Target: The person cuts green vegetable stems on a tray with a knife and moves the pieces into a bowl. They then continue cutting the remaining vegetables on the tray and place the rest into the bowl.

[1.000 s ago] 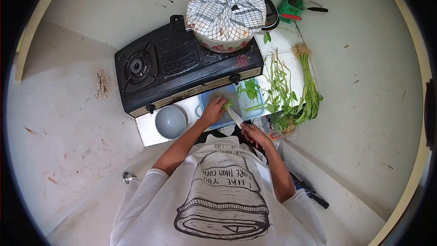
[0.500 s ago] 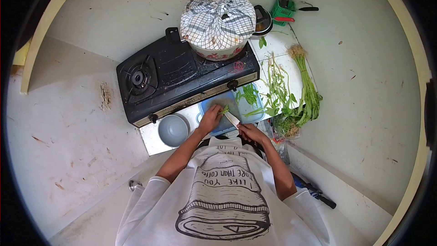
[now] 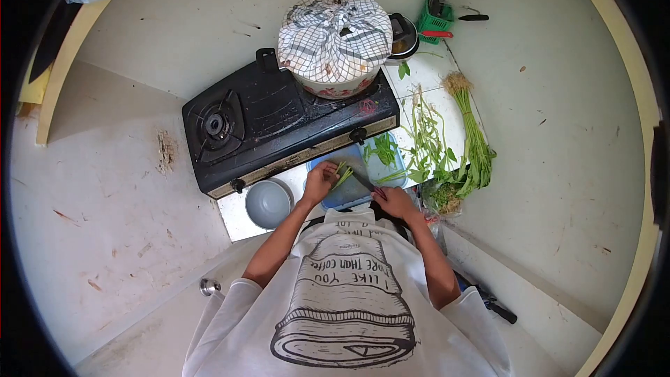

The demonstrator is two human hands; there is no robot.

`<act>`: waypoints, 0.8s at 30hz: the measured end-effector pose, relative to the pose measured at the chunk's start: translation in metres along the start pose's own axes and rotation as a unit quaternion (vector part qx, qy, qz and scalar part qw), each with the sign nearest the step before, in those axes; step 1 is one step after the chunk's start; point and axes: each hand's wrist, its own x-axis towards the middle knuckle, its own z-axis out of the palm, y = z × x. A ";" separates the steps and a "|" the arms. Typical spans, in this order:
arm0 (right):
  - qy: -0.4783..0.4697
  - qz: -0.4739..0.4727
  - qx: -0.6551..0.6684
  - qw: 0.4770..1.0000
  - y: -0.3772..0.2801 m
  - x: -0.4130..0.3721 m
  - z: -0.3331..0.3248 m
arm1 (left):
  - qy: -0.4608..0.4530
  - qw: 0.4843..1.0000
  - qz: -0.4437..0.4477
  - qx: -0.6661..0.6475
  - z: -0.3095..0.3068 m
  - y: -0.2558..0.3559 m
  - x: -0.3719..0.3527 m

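My left hand (image 3: 320,181) is at the left side of the blue cutting board (image 3: 342,197), its fingers closed on a small bunch of green vegetable stems (image 3: 343,177). In my right hand (image 3: 396,204) is a knife (image 3: 364,181) with a dark reddish handle. Its blade points up and left over the board, beside the stems, and looks dark from this angle. Cut green leaves (image 3: 382,149) lie at the board's upper right.
A grey bowl (image 3: 269,204) stands left of the board. Behind is a black gas stove (image 3: 279,122) bearing a cloth-covered pot (image 3: 338,89). To the right lie loose stems (image 3: 427,132) and a rooted bundle of greens (image 3: 474,126). A green basket (image 3: 434,22) holds utensils.
The knife has turned, its blade going from bright and broad to dark and narrow. My right hand has shifted slightly right, and more of the stems shows beside my left fingers.
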 end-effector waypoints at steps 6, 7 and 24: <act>0.025 0.062 0.011 0.998 -0.001 -0.014 -0.025 | -0.006 0.999 0.023 0.024 -0.002 0.013 0.005; 0.043 0.063 0.008 0.997 0.002 -0.018 -0.027 | -0.021 0.999 0.033 0.018 0.001 0.015 0.007; 0.176 0.215 0.110 0.954 0.034 -0.121 -0.021 | -0.231 0.963 0.138 0.035 0.133 0.052 0.035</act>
